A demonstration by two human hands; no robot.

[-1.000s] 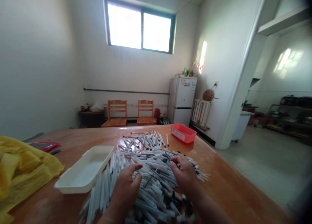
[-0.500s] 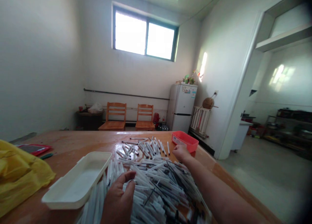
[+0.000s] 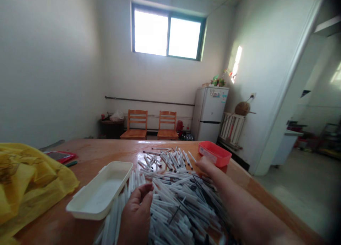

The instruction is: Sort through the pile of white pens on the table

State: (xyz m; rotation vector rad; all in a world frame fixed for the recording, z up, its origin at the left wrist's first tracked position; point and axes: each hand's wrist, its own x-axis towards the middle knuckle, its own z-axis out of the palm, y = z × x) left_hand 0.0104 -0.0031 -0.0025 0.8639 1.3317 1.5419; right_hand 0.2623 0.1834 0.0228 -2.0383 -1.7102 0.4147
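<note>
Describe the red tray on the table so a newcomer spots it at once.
On the wooden table below the white refrigerator, find the heap of white pens. Just past its right edge, beyond the right hand, sits a red plastic tray. Its red colour and white side label set it apart from the plain white tray by the left hand.

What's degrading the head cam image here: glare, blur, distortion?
Head view: window blown out to white; sunlight patch on the wall nearly clipped; glare along the varnished table; wide-lens bending curves the walls and table edge; corners darken, top right most; pens stay fairly legible, with no obvious motion blur.
</note>
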